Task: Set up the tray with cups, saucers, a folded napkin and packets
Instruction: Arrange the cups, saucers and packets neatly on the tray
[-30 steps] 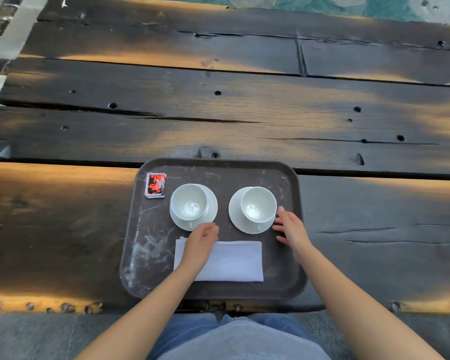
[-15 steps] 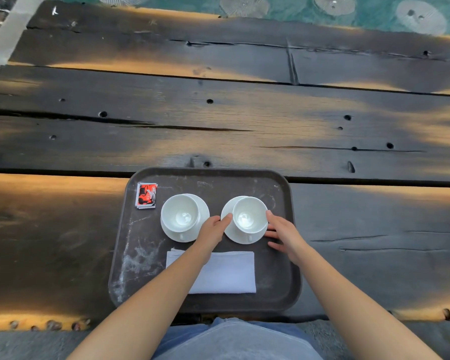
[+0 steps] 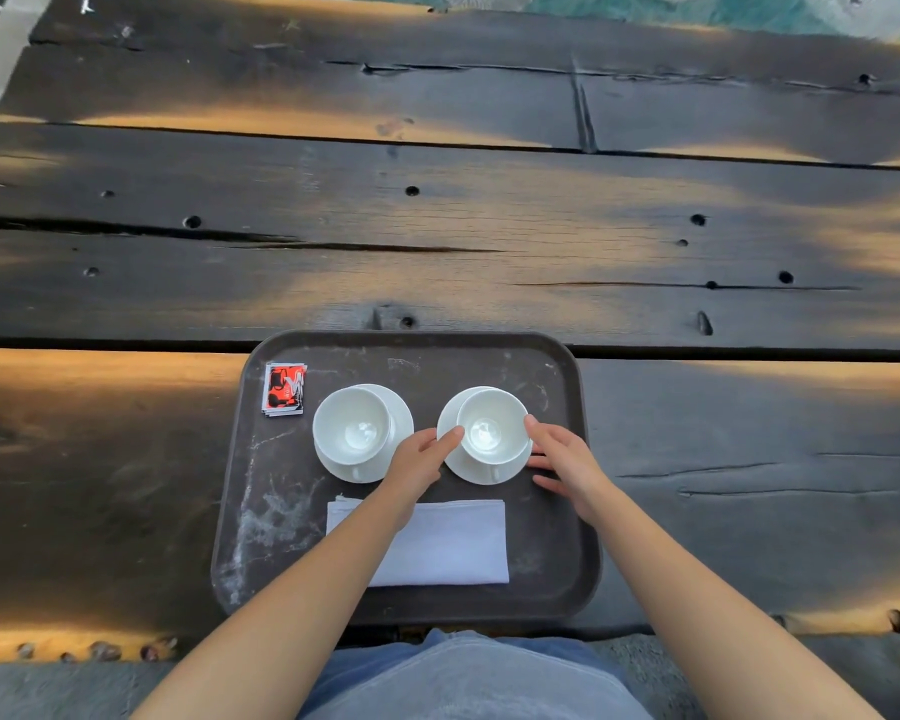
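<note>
My left grip and right grip flank the right cup on its saucer, fingers loose and fairly straight, tips touching its sides, clasping nothing. The tray on the table also holds the left cup, the folded napkin nearest me, and the packets in the far-left corner.

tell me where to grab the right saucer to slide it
Grip the right saucer by its thin rim at the left and right edges, fingers coming in low from both sides: it lies flat on the tray and the cup covers its middle.
</note>
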